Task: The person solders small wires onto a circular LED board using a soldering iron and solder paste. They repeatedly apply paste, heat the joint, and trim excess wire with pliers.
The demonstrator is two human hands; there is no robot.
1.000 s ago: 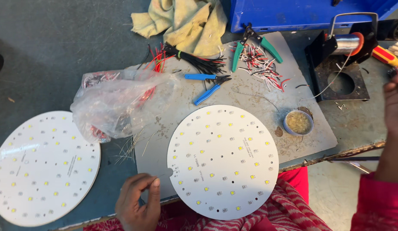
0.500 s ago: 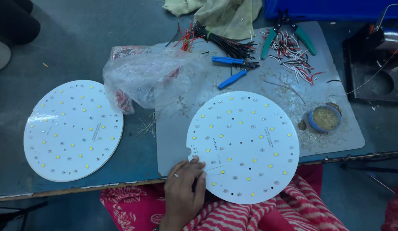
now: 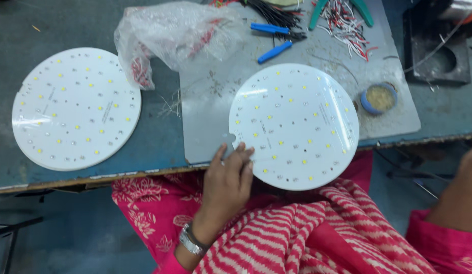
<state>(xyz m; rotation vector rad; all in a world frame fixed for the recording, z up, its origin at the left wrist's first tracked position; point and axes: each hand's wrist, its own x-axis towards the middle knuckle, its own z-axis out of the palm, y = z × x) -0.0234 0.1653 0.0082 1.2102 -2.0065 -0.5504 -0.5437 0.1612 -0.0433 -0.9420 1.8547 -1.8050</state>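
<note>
White LED disc (image 3: 294, 127) lies just right of the left hand (image 3: 228, 177), fingers loosely pinching its edge; right hand probably off-view.

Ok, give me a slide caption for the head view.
Left hand holds a round white LED board at the grey mat's edge; a second board lies alongside.
</note>
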